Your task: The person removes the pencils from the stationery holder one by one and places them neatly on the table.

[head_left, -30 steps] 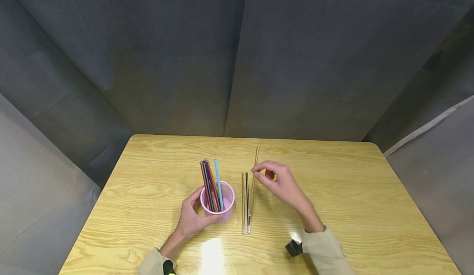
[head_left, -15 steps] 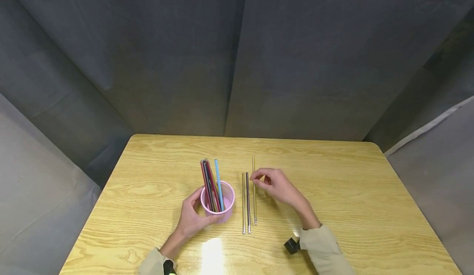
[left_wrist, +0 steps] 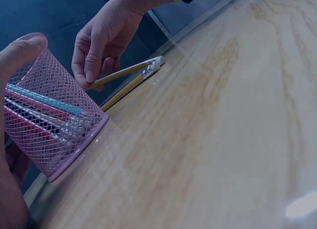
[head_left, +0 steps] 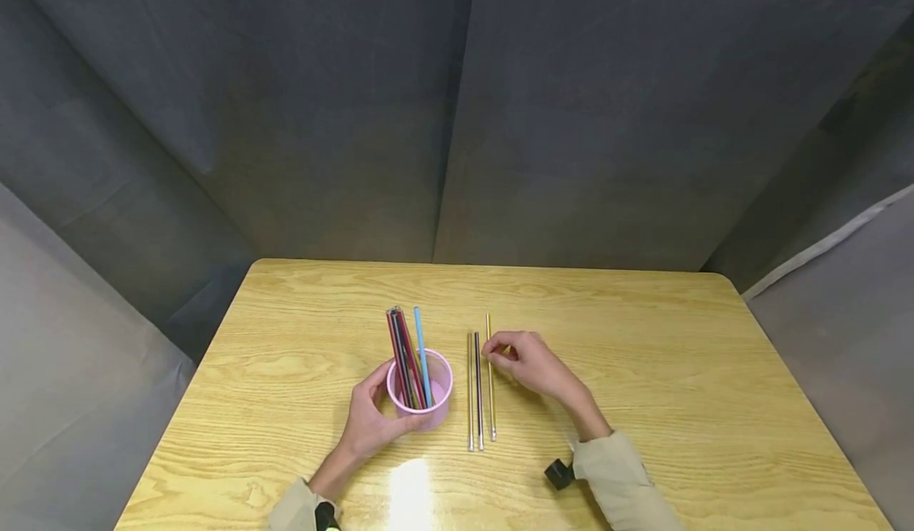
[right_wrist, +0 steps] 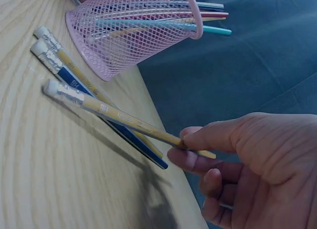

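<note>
My left hand (head_left: 373, 418) curls round a pink mesh pencil cup (head_left: 440, 414), thumb at its front and fingers behind. Inside the cup lean several pencils (left_wrist: 37, 110), red, dark and yellow, with a light blue one (head_left: 423, 348) standing apart from the bunch. Between thumb and index finger, my right hand (right_wrist: 267, 159) pinches a yellow pencil (right_wrist: 131, 121) near its far end, the white eraser end towards me. Just left of it, a dark blue pencil (right_wrist: 111, 117) and another yellow pencil (head_left: 470, 388) lie side by side on the table, erasers also towards me.
The wood-grain table (head_left: 678, 372) has its far edge against dark grey curtains (head_left: 571, 118). Paler cloth hangs at the left and right sides. A black wrist camera (head_left: 559, 474) sticks out from my right sleeve, low over the tabletop.
My right hand has come down and towards me with the yellow pencil, which has turned from slanted to nearly parallel with the two lying pencils. The left hand and cup have stayed put.
</note>
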`<state>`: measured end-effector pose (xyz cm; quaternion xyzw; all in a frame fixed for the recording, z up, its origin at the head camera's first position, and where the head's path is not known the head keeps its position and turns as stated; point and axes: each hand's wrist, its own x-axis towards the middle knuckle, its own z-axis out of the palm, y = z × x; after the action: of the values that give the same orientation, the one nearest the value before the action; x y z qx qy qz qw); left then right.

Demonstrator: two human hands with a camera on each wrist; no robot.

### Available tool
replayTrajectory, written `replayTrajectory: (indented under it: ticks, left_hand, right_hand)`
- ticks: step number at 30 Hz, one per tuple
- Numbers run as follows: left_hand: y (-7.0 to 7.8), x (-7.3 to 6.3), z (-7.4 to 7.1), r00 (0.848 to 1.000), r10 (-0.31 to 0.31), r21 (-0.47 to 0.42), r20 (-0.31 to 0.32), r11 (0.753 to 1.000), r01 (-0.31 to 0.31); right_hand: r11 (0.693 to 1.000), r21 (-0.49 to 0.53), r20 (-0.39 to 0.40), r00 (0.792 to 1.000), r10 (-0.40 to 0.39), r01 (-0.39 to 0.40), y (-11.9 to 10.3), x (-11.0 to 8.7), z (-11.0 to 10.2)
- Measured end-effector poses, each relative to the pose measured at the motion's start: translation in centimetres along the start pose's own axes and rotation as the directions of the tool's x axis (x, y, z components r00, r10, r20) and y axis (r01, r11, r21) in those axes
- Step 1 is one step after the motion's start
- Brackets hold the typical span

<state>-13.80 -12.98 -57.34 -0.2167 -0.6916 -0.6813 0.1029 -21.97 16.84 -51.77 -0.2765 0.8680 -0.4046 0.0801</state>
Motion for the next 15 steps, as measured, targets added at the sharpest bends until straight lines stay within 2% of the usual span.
replayTrajectory:
  ticks: [5,15]
  left_hand:
    - [0.0,0.0,0.0,1.0,-0.01,-0.002,0.0,1.0,0.01]
    - [0.0,0.0,0.0,1.0,-0.016,0.004,-0.001,1.0,0.016]
  right_hand:
    - [1.0,-0.013,0.028,0.999,0.019,-0.018,0.3,0.0,0.5]
    - [0.998,-0.066,0.026,1.0,0.006,-0.004,0.3,0.0,1.1]
